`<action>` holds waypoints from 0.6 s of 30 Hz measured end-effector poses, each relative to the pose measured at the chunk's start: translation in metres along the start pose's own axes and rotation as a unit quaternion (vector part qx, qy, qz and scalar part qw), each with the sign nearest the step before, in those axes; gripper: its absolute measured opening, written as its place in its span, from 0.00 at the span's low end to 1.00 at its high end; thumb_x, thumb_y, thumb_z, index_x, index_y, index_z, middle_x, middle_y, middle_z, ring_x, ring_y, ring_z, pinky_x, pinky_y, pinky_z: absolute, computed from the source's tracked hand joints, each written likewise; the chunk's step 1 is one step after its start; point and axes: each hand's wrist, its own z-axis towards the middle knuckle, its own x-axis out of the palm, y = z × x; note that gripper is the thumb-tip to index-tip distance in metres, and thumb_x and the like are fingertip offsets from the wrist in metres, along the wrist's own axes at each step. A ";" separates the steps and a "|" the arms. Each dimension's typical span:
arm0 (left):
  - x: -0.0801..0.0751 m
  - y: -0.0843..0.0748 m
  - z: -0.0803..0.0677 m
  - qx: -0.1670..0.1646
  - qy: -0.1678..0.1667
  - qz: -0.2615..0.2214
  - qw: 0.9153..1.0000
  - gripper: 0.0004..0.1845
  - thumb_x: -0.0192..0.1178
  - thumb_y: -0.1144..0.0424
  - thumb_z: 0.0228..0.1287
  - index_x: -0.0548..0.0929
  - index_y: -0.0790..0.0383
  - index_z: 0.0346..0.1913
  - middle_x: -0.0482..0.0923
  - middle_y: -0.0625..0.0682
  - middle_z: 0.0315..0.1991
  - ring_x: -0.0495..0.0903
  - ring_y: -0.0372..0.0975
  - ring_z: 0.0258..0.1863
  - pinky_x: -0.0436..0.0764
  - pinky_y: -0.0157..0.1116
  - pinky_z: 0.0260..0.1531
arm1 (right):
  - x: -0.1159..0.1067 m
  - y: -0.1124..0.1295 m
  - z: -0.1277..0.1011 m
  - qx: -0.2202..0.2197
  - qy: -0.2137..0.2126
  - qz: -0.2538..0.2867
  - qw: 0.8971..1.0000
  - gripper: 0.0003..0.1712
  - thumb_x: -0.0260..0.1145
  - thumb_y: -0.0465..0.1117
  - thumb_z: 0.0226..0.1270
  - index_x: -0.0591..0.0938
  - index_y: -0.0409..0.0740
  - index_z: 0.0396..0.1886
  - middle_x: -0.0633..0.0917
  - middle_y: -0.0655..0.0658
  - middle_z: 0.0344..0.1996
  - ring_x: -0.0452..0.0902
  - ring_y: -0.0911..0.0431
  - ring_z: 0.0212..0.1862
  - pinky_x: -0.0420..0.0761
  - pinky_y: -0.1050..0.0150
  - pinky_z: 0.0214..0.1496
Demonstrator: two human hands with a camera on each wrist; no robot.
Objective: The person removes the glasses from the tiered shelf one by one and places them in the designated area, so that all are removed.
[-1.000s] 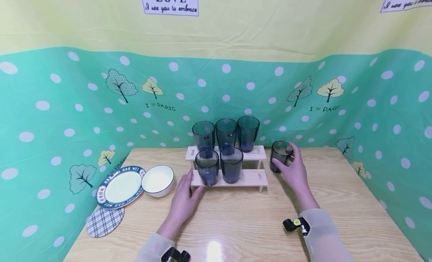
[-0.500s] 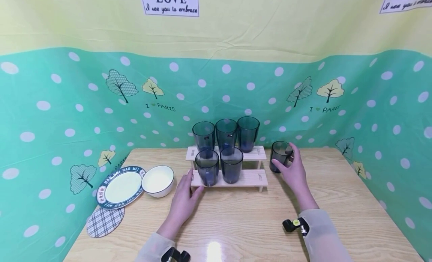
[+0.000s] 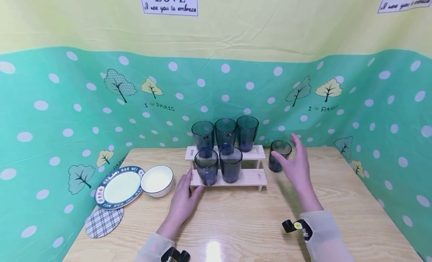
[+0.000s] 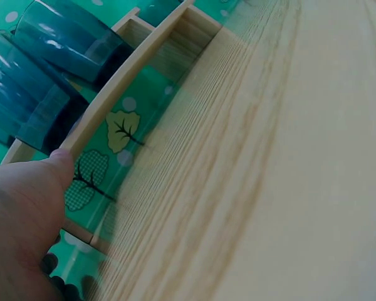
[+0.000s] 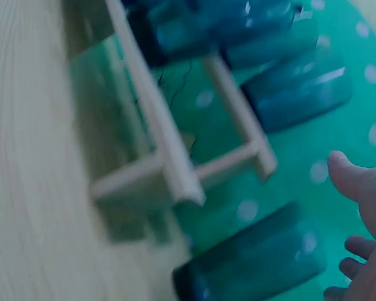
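Observation:
A two-step wooden rack stands on the table with three dark tinted glasses on its upper step and two glasses on the lower one. My left hand holds the left end of the lower step, thumb at its front edge; in the left wrist view that thumb meets the plank, and the other fingers are mostly hidden. A single glass stands upright on the table right of the rack. Beside it, my right hand is spread, thumb and fingers apart, holding nothing; the right wrist view shows a gap between thumb and glass.
Left of the rack sit a white bowl and a plate with a dark patterned rim. A round checked mat lies partly under the plate. A green dotted cloth hangs behind and along both sides.
My right hand has let go of the single glass, its fingers spreading and drawing slightly to the right. The glass stays put. My left hand keeps its place on the rack.

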 end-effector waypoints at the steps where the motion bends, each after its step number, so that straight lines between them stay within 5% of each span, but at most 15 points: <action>1: 0.000 0.000 0.000 0.002 -0.002 0.001 1.000 0.46 0.67 0.50 0.82 0.56 0.62 0.89 0.58 0.72 0.84 0.57 0.64 0.85 0.59 0.63 0.82 | 0.000 0.007 -0.001 -0.008 -0.001 0.004 1.000 0.59 0.80 0.55 0.73 0.55 0.55 0.92 0.63 0.38 0.86 0.56 0.35 0.85 0.58 0.29 0.83; 9: -0.002 -0.002 0.000 0.012 -0.004 0.006 1.000 0.45 0.67 0.51 0.82 0.56 0.64 0.89 0.59 0.74 0.83 0.56 0.65 0.84 0.58 0.63 0.82 | 0.011 0.051 -0.013 -0.059 0.024 0.054 0.996 0.52 0.81 0.49 0.73 0.63 0.52 0.89 0.69 0.41 0.82 0.62 0.41 0.83 0.63 0.41 0.85; 18: -0.001 -0.001 -0.001 0.003 -0.005 0.002 1.000 0.45 0.66 0.49 0.82 0.57 0.62 0.89 0.58 0.73 0.84 0.56 0.64 0.85 0.59 0.64 0.82 | 0.036 0.077 -0.022 -0.059 0.081 0.110 0.989 0.50 0.81 0.49 0.72 0.66 0.52 0.87 0.76 0.43 0.77 0.69 0.44 0.79 0.66 0.45 0.85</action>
